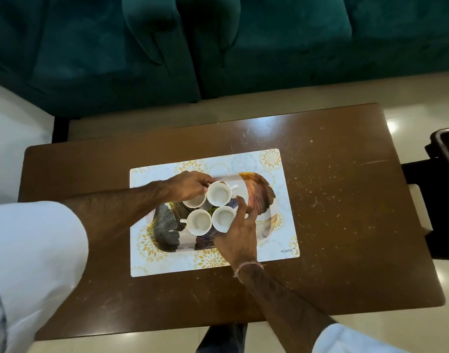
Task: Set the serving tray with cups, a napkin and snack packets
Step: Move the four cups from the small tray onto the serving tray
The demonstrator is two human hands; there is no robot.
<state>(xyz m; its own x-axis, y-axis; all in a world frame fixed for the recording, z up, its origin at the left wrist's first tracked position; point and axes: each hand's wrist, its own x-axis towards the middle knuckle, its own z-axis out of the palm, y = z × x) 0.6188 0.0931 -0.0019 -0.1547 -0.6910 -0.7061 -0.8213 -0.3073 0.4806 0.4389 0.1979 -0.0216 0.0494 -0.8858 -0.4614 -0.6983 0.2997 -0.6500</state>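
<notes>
A serving tray (260, 193) with a gold and dark leaf pattern lies on a white placemat (282, 174) in the middle of the brown table. Several white cups stand close together on the tray. My left hand (186, 186) grips the far-left cup (194, 201), which its fingers partly hide. The far-right cup (219, 193) stands beside it. My right hand (240, 233) holds the near-right cup (223, 219) at its rim, fingers curled around its right side. The near-left cup (199, 221) stands free, handle pointing left. No napkin or snack packets are in view.
The brown table (345, 200) has bare surface right of and in front of the placemat. A teal sofa (218, 47) stands beyond the table's far edge. A dark chair or bin (444, 154) sits off the table's right side. Pale tiled floor surrounds the table.
</notes>
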